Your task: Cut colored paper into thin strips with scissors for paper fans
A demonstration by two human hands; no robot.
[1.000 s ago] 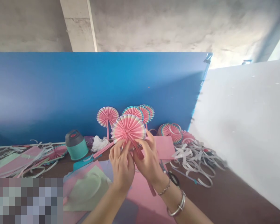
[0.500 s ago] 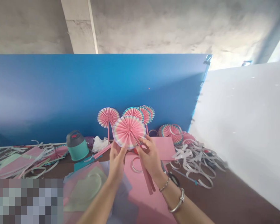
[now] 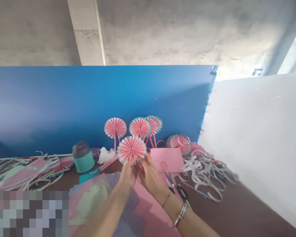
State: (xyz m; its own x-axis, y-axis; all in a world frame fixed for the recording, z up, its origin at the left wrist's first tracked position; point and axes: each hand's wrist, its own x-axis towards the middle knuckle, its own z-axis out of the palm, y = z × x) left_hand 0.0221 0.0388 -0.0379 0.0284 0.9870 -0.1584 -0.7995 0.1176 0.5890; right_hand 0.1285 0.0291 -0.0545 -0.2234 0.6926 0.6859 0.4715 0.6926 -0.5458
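Observation:
A round pleated pink paper fan with a pale rim is held up in front of me. My left hand grips it at the lower edge, fingers closed. My right hand is closed beside it on the fan's bottom, where the handle strips would be; my fingers hide them. Behind it, more pink fans stand on paper sticks against the blue panel, and another fan stands to their left. Beneath my hands lie pink paper sheets.
Scissors lie right of my wrist, near a pink card. Curled white paper strips heap at the right, with folded fans behind. A teal and grey container stands left, beside more strips and paper. A blue panel closes the back.
The fan has come down and slightly left, away from the standing fans. My hands have drawn together at its bottom, and the long pink strips below my right hand no longer show.

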